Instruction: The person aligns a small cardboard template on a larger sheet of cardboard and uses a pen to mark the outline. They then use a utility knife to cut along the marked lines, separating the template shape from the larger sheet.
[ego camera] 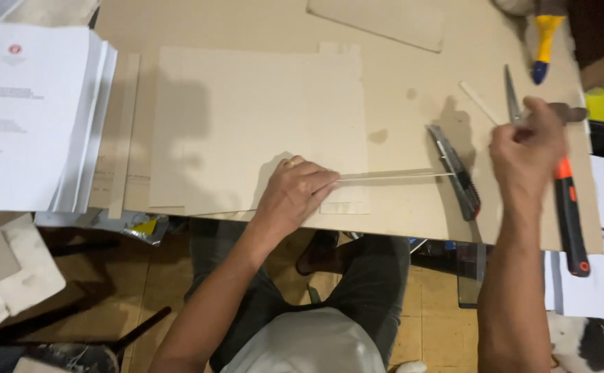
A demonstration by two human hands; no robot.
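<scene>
— Pale, thin and straight: that is the white strip [395, 177] under the fingertips [326, 181] of the left hand [294, 195]. Those fingers lie close together, pressed flat on its near end, on the tan cardboard sheet [247, 124].

— And where does the strip run?

— Rightward across the brown board [412, 97], its far end just beside the utility knife [456, 171], which lies slantwise near the board's front edge.

— The right hand [526, 148]?

— Raised and blurred, fingers curled around the handle end of the scissors [513, 103]; I cannot tell how firmly they grip. Beside it lies a tool with an orange and black handle [569, 214].

— Counts?

— One strip under the hand, a second short pale stick [479, 102] near the scissors. One knife, one pair of scissors. One yellow and blue tool [544, 41] at the far right corner. One stack of white printed papers [32, 117] at the left, well apart from both hands.
</scene>
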